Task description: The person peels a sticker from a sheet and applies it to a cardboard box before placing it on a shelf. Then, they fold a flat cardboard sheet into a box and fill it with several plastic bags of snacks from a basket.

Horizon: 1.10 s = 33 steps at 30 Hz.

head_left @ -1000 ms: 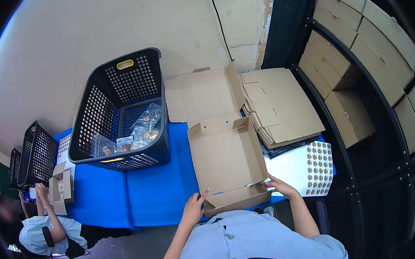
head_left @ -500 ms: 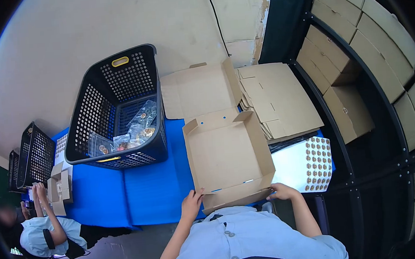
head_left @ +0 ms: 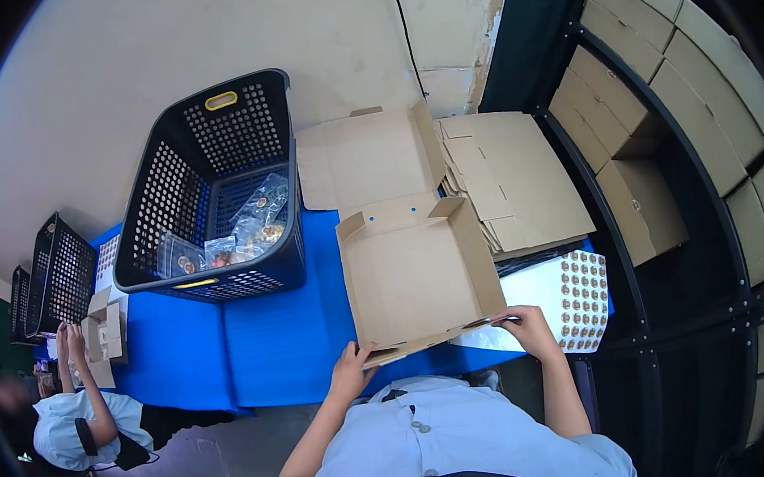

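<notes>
A cardboard box (head_left: pixel 414 276) with its lid (head_left: pixel 367 159) folded back lies in front of me on the blue-covered table. My left hand (head_left: pixel 351 372) grips the near-left corner, thumb on the inner side of the front wall. At the near-right corner, my right hand (head_left: pixel 528 330) pinches the same wall between thumb and fingers. The front wall stands raised between both hands. The box's inside holds nothing. Some fingertips are hidden behind the cardboard.
A black basket (head_left: pixel 224 287) with several plastic bags (head_left: pixel 263 203) stands to the left. Flat cardboard blanks (head_left: pixel 521 178) are stacked on the right, beside a sticker sheet (head_left: pixel 583 303). Shelves hold boxes (head_left: pixel 640 209). Another person (head_left: pixel 87 428) works at the far left.
The box's front flap, which hung outward and down toward me, is now folded up into the front wall. Both hands moved slightly with it, keeping hold of the corners.
</notes>
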Each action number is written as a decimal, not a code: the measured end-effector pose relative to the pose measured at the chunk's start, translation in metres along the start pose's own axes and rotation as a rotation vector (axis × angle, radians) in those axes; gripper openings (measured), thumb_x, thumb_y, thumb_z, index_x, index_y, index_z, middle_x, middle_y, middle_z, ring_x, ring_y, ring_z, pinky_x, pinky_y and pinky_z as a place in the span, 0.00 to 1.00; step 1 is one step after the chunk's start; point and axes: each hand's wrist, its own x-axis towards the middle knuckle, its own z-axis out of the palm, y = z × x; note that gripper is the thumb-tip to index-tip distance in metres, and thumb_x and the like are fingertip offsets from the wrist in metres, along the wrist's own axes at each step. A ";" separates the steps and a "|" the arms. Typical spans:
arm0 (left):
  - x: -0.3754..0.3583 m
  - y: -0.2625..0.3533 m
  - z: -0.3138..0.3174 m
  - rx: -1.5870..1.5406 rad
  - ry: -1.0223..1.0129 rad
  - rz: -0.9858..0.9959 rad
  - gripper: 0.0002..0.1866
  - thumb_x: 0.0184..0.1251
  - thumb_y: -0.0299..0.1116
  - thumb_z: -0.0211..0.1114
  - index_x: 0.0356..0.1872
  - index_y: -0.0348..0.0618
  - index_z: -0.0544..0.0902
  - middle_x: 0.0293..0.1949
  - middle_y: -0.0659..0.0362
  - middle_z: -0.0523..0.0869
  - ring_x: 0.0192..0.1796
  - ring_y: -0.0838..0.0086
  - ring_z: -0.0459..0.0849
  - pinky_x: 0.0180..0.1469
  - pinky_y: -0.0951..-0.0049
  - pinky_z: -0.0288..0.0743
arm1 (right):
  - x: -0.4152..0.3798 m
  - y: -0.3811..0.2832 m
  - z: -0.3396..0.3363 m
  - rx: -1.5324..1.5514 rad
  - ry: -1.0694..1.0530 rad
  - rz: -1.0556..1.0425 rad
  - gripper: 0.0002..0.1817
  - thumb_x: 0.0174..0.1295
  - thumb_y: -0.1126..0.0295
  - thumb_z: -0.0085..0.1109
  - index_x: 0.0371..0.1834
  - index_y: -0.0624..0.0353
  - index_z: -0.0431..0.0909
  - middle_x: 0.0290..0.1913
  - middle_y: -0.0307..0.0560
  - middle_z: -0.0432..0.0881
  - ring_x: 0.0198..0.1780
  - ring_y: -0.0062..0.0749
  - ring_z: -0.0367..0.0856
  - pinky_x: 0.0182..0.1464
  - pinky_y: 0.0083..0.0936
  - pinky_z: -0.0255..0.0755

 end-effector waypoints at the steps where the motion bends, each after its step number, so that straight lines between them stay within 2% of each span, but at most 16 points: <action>1: -0.001 -0.006 0.007 -0.005 0.015 -0.010 0.23 0.54 0.25 0.66 0.53 0.51 0.76 0.38 0.51 0.73 0.44 0.54 0.78 0.39 0.57 0.75 | 0.000 0.001 -0.001 0.018 -0.017 -0.001 0.08 0.59 0.83 0.55 0.38 0.68 0.83 0.37 0.49 0.86 0.43 0.32 0.85 0.48 0.26 0.79; 3: -0.002 -0.014 0.013 -0.009 0.007 -0.074 0.15 0.58 0.26 0.64 0.47 0.48 0.78 0.38 0.51 0.73 0.44 0.54 0.78 0.40 0.55 0.74 | 0.002 0.011 -0.001 0.057 -0.013 -0.014 0.08 0.62 0.80 0.53 0.39 0.68 0.83 0.39 0.49 0.86 0.44 0.32 0.85 0.49 0.27 0.78; 5: -0.001 -0.010 0.011 -0.010 -0.041 -0.150 0.14 0.60 0.27 0.62 0.48 0.46 0.78 0.41 0.50 0.75 0.45 0.53 0.78 0.41 0.56 0.75 | 0.008 0.045 -0.002 0.384 0.112 0.008 0.14 0.71 0.69 0.47 0.44 0.65 0.82 0.43 0.49 0.84 0.49 0.32 0.82 0.53 0.29 0.76; 7: -0.002 -0.016 0.017 -0.013 0.027 -0.084 0.14 0.61 0.28 0.62 0.49 0.45 0.78 0.43 0.50 0.76 0.46 0.54 0.78 0.43 0.57 0.76 | 0.011 0.068 -0.011 0.246 0.268 -0.009 0.25 0.74 0.52 0.40 0.54 0.62 0.77 0.52 0.50 0.81 0.56 0.34 0.77 0.58 0.35 0.71; 9: 0.000 -0.019 0.021 -0.030 0.087 -0.024 0.14 0.61 0.28 0.61 0.49 0.45 0.78 0.46 0.51 0.77 0.48 0.54 0.78 0.44 0.58 0.77 | 0.014 0.086 -0.011 0.249 0.314 0.168 0.36 0.71 0.39 0.32 0.65 0.58 0.68 0.63 0.53 0.72 0.67 0.39 0.67 0.65 0.41 0.63; 12: 0.001 -0.015 0.015 0.013 -0.016 -0.058 0.15 0.61 0.28 0.62 0.50 0.43 0.78 0.51 0.50 0.76 0.53 0.53 0.77 0.48 0.58 0.77 | 0.020 0.125 0.015 0.479 0.026 0.294 0.49 0.64 0.28 0.18 0.73 0.59 0.54 0.76 0.53 0.52 0.77 0.44 0.45 0.71 0.47 0.49; 13: 0.001 -0.012 0.012 0.067 -0.020 -0.063 0.16 0.60 0.29 0.63 0.51 0.43 0.78 0.53 0.48 0.75 0.54 0.52 0.76 0.49 0.58 0.76 | 0.017 0.109 0.023 0.518 -0.092 0.278 0.50 0.63 0.28 0.18 0.73 0.61 0.54 0.75 0.54 0.53 0.77 0.44 0.45 0.71 0.45 0.51; 16: 0.000 -0.016 0.012 0.163 0.031 -0.009 0.19 0.61 0.29 0.63 0.54 0.43 0.77 0.57 0.43 0.71 0.57 0.50 0.74 0.52 0.58 0.76 | 0.017 0.104 0.046 0.670 -0.130 0.299 0.46 0.66 0.31 0.24 0.72 0.61 0.56 0.72 0.54 0.59 0.75 0.42 0.52 0.69 0.42 0.56; 18: -0.001 -0.018 0.013 0.204 0.084 0.054 0.20 0.62 0.29 0.63 0.56 0.42 0.76 0.58 0.41 0.68 0.58 0.48 0.73 0.53 0.58 0.75 | 0.014 0.098 0.049 0.503 -0.026 0.247 0.38 0.68 0.41 0.46 0.69 0.62 0.62 0.67 0.54 0.69 0.70 0.46 0.62 0.67 0.42 0.60; 19: -0.001 -0.017 0.015 0.051 0.051 -0.010 0.23 0.63 0.29 0.62 0.61 0.43 0.72 0.60 0.39 0.67 0.60 0.46 0.72 0.55 0.58 0.74 | 0.013 0.095 0.050 0.505 -0.025 0.249 0.38 0.68 0.41 0.46 0.69 0.62 0.62 0.67 0.54 0.69 0.70 0.46 0.62 0.67 0.42 0.60; 21: 0.000 -0.013 0.020 -0.103 0.018 -0.073 0.26 0.65 0.28 0.61 0.65 0.44 0.68 0.61 0.38 0.65 0.61 0.45 0.70 0.56 0.57 0.73 | 0.014 0.089 0.049 0.271 0.021 0.167 0.38 0.60 0.53 0.63 0.69 0.61 0.61 0.61 0.55 0.75 0.66 0.51 0.68 0.65 0.41 0.62; 25: 0.002 -0.016 0.030 -0.305 0.153 -0.141 0.36 0.67 0.28 0.59 0.73 0.49 0.53 0.68 0.37 0.56 0.64 0.40 0.66 0.61 0.55 0.70 | 0.016 0.067 0.057 0.071 0.147 0.183 0.46 0.53 0.58 0.70 0.72 0.59 0.55 0.68 0.58 0.65 0.71 0.53 0.60 0.66 0.43 0.61; 27: 0.005 -0.014 0.032 -0.311 0.148 -0.139 0.38 0.67 0.29 0.59 0.74 0.51 0.49 0.70 0.37 0.52 0.66 0.39 0.64 0.63 0.55 0.67 | 0.016 0.046 0.058 -0.566 0.258 -0.200 0.50 0.51 0.58 0.70 0.74 0.57 0.50 0.72 0.60 0.57 0.74 0.56 0.51 0.70 0.50 0.52; 28: 0.008 -0.007 0.030 -0.115 0.109 -0.119 0.38 0.66 0.29 0.60 0.74 0.52 0.51 0.71 0.38 0.50 0.68 0.39 0.60 0.66 0.50 0.61 | 0.017 0.034 0.058 -0.603 0.149 -0.199 0.51 0.48 0.62 0.71 0.74 0.56 0.50 0.76 0.54 0.48 0.77 0.51 0.44 0.73 0.54 0.42; 32: 0.025 0.041 -0.008 0.448 -0.067 -0.203 0.38 0.63 0.30 0.62 0.73 0.56 0.56 0.74 0.41 0.46 0.73 0.39 0.49 0.70 0.36 0.41 | 0.033 0.049 0.095 -0.858 0.009 -0.388 0.52 0.43 0.72 0.69 0.75 0.50 0.51 0.75 0.50 0.51 0.77 0.48 0.45 0.74 0.58 0.32; 33: 0.030 0.042 -0.008 0.444 -0.071 -0.208 0.38 0.63 0.30 0.62 0.73 0.56 0.56 0.74 0.41 0.46 0.73 0.39 0.49 0.70 0.36 0.41 | 0.035 0.045 0.100 -0.859 0.001 -0.387 0.52 0.43 0.72 0.69 0.75 0.50 0.51 0.75 0.50 0.51 0.77 0.48 0.45 0.74 0.58 0.32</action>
